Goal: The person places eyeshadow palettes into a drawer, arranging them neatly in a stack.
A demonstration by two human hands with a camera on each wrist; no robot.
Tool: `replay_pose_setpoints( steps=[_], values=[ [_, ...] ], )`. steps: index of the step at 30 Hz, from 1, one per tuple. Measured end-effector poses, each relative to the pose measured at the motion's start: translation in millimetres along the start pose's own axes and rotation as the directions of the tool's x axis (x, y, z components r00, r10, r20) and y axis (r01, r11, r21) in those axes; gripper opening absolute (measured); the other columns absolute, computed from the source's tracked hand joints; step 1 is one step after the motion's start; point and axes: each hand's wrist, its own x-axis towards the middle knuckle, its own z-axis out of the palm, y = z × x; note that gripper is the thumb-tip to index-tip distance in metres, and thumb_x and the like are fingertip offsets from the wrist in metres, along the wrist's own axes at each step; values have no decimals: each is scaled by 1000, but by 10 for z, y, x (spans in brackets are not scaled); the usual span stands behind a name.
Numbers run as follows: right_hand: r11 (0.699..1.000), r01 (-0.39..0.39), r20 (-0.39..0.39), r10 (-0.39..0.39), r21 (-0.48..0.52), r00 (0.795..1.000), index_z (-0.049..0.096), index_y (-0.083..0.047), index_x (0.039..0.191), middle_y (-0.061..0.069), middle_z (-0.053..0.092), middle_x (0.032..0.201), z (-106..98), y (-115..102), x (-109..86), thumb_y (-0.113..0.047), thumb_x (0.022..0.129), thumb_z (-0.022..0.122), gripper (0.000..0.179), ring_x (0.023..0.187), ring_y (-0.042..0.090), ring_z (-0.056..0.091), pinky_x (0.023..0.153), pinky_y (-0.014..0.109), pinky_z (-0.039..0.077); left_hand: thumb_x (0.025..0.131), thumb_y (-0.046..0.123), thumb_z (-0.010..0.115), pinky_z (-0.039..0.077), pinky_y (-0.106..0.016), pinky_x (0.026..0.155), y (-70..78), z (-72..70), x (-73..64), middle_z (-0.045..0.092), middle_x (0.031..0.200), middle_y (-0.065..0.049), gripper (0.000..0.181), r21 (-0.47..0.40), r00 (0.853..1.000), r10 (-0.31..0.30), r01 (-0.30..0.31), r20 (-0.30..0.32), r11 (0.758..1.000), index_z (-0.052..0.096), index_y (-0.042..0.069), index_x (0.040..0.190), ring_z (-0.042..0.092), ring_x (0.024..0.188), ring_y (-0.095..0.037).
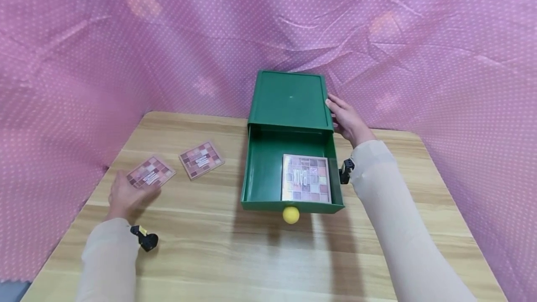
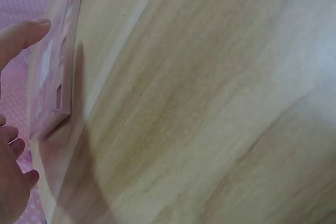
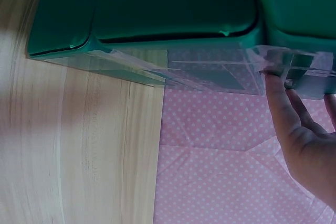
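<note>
At the left of the table in the head view, my left hand (image 1: 127,195) reaches over the near edge of an eyeshadow palette (image 1: 151,172). Its thumb and fingers are spread about the palette (image 2: 55,72) in the left wrist view, without a visible grip. A second eyeshadow palette (image 1: 202,159) lies just to the right. My right hand (image 1: 347,118) rests with extended fingers against the right side of a green drawer box (image 1: 291,99). Its drawer (image 1: 264,171) is pulled out, holding another palette (image 1: 306,178) marked "BACK" at the right front.
A yellow ball knob (image 1: 291,215) sticks out from the drawer's front. The wooden table (image 1: 201,246) carries everything. Pink dotted cloth (image 1: 209,36) hangs behind and at both sides. Clear film or tape (image 3: 205,69) covers the box's side in the right wrist view.
</note>
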Motion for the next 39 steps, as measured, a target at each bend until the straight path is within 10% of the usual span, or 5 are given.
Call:
replay_pose_setpoints(
  steps=[6,28,39],
  values=[
    [1000,-9,6,9,-19,1000,29,-34,134,8,45,111,-8,4,10,-41,86,45,51,84,15,52,68,25,48,57,54,72,38,-56,73,-77,66,10,37,110,-23,115,16,1000,-12,12,-7,1000,7,-2,134,38,94,-41],
    [1000,5,9,-5,-15,1000,27,-32,135,7,47,104,-18,-2,22,-39,87,44,51,78,12,53,65,25,48,59,49,73,28,-59,83,-45,15,75,31,111,-33,115,125,999,16,-21,42,992,4,-10,130,33,96,-51],
    [1000,3,13,-3,9,1000,28,-31,135,7,49,100,-16,-4,28,-39,87,45,52,74,11,55,64,25,49,55,38,79,23,-52,94,-100,76,44,30,123,-31,122,-131,999,-32,30,-13,991,-4,0,135,32,109,-44]
  ],
)
